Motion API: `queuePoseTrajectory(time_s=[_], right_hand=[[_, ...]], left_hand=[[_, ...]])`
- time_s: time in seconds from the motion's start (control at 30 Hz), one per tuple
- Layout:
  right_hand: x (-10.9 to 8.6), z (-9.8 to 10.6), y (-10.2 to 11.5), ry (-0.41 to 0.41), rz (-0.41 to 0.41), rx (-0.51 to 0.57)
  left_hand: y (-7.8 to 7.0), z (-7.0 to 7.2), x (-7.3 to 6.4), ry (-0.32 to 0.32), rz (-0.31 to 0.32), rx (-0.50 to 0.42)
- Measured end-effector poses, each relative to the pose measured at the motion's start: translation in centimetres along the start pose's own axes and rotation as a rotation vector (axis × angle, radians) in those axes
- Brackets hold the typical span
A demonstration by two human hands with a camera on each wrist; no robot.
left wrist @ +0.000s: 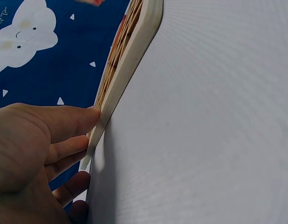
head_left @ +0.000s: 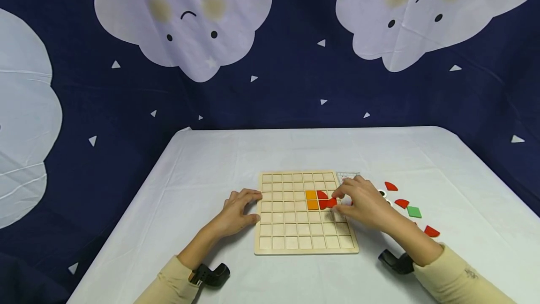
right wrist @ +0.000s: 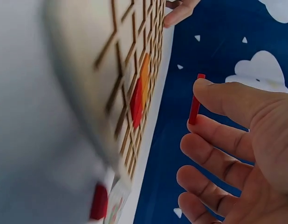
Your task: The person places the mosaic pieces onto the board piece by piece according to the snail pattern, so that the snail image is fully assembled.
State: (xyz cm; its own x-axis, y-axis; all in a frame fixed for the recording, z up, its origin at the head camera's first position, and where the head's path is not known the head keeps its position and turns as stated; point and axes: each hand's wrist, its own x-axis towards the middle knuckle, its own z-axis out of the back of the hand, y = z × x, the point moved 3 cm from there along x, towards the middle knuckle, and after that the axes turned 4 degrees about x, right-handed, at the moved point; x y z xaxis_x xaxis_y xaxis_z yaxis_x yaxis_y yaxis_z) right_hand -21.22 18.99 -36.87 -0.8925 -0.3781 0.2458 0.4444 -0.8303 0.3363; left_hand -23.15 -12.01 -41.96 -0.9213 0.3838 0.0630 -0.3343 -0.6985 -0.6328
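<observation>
Red piece [right wrist: 194, 109] seen edge-on in the right wrist view, pinched between thumb and index finger of the right hand [head_left: 364, 203]; other fingers of that hand bent, holding nothing. Piece is raised over the right-hand columns of the wooden grid board [head_left: 287, 230], apart from its surface in the right wrist view. On the board, right of its middle: two orange squares [head_left: 312, 205], one directly beyond the other, with red pieces [head_left: 322, 195] set just beside them toward the board's right edge. Left hand [head_left: 236, 212] at the board's left edge, fingers loosely bent, not curled round anything; thumb and index fingertip touch the frame. Right of the board, loose: red wedges [head_left: 431, 231] with one curved side, spread near to farther out; green piece [head_left: 414, 212], four-sided, close to one wedge; white ring-like pieces with dark centres [head_left: 382, 193], partly hidden by the right hand. Printed card [head_left: 348, 175] just beside the board's far right corner, partly covered; print too small to read. Beneath the board: white-covered surface [head_left: 211, 168]. Beyond the board: dark blue backdrop [head_left: 291, 93] with pale clouds and small white triangles.
</observation>
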Motion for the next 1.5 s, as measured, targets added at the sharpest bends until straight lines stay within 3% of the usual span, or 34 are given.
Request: queuePoseTrajectory(time_s=[0.33,0.63,0.9,1.13,1.5], right_hand=[[4.3,-1.9,1.6,0.038,0.038,0.064],[6.6,-3.8,1.8,0.114,0.032,0.093],[7.3,-4.9,1.8,0.145,0.039,0.081],[7.3,-5.4,1.6,0.187,0.027,0.065],[7.2,-5.5,1.4,0.178,0.056,0.053]], left_hand=[[0.0,-0.1,0.1,-0.003,-0.005,0.000],[0.0,-0.1,0.0,-0.005,-0.011,-0.001],[0.1,-0.1,0.0,-0.012,-0.037,0.006],[0.0,0.0,0.0,0.005,-0.017,0.000],[0.0,0.0,0.0,0.000,-0.011,-0.004]])
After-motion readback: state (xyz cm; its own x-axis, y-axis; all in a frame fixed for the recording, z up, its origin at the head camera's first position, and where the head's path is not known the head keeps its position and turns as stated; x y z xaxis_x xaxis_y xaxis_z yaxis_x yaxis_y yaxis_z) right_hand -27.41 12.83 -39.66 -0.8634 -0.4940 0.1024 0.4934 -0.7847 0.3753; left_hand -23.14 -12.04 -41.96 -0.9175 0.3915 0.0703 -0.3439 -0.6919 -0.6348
